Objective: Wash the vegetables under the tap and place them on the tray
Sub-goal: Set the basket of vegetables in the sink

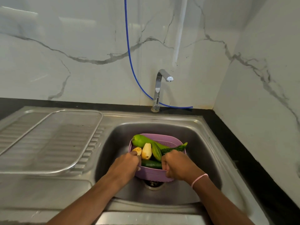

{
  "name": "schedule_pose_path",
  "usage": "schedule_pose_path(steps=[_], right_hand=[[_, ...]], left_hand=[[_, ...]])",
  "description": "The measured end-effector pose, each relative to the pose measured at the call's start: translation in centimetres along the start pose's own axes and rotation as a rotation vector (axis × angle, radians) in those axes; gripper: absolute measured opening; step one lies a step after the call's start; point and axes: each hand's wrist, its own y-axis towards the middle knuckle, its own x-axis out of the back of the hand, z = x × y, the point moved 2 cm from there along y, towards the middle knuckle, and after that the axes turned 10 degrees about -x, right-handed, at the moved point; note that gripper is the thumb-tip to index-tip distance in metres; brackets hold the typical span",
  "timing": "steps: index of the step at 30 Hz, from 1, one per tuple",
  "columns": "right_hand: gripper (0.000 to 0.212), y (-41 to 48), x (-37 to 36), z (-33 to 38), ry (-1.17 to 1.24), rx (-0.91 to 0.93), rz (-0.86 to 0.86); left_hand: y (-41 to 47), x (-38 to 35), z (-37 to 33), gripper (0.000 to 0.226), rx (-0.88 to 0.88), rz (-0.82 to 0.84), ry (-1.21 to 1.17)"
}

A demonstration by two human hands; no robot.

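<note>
A purple perforated basket [168,141] sits low in the steel sink [198,153], over the drain. It holds a long pale green gourd [141,140], two yellowish peeled pieces [146,151], a striped green vegetable [156,151], a bitter gourd [176,148] and a dark cucumber [151,164]. My left hand [125,166] grips the basket's near left rim. On the near right rim my right hand [177,164] is closed, a pink-white thread around its wrist. The chrome tap [159,88] stands behind the sink, with no water visible. A clear tray [68,166] lies on the drainboard at left.
A blue hose [129,52] hangs down the marble wall and runs behind the tap. Black countertop [240,143] borders the sink on the right and back. The marble wall corner rises close at right. The ribbed steel drainboard [16,189] extends left under the tray.
</note>
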Motion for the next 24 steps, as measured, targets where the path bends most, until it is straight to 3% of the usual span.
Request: schedule_pose_path(steps=[11,24], right_hand=[[0.022,-0.4,0.3,-0.7,0.074,0.001,0.022],[0.02,0.1,1.0,-0.4,0.101,0.003,0.076]], left_hand=[[1.5,0.8,-1.4,0.035,0.151,-0.01,-0.05],[2.2,0.4,0.8,0.041,0.125,-0.043,-0.136]])
